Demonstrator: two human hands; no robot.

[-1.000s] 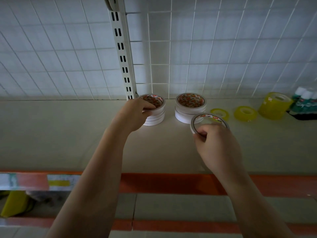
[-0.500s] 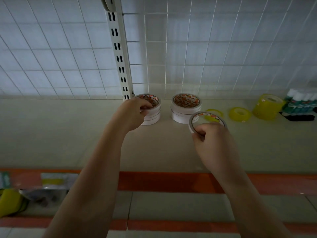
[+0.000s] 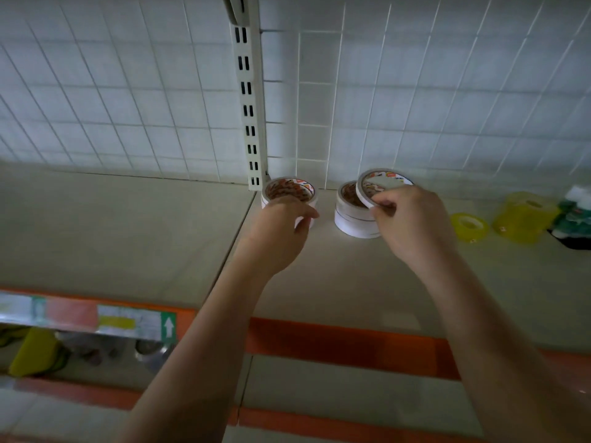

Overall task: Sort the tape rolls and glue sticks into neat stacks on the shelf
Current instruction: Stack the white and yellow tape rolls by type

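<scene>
Two stacks of white tape rolls stand at the back of the beige shelf [image 3: 128, 238]. My left hand [image 3: 281, 231] curls around the front of the left stack [image 3: 289, 191], beside the slotted upright. My right hand [image 3: 412, 225] pinches a single thin white tape roll [image 3: 380, 183], tilted, just above the right stack [image 3: 350, 219] and partly covering it. A small yellow tape roll [image 3: 470, 226] lies to the right, then a tall yellow roll stack [image 3: 521, 219]. Green-and-white glue sticks [image 3: 575, 211] sit at the far right edge.
A white wire grid backs the shelf, with a slotted upright post [image 3: 251, 116] in the middle. An orange price rail [image 3: 335, 342] runs along the front edge. A lower shelf holds a yellow item [image 3: 32, 353] and metallic objects at the left.
My right hand has carried the single tape roll up and back from in front of the right stack to just above it. My left hand stays on the left stack.
</scene>
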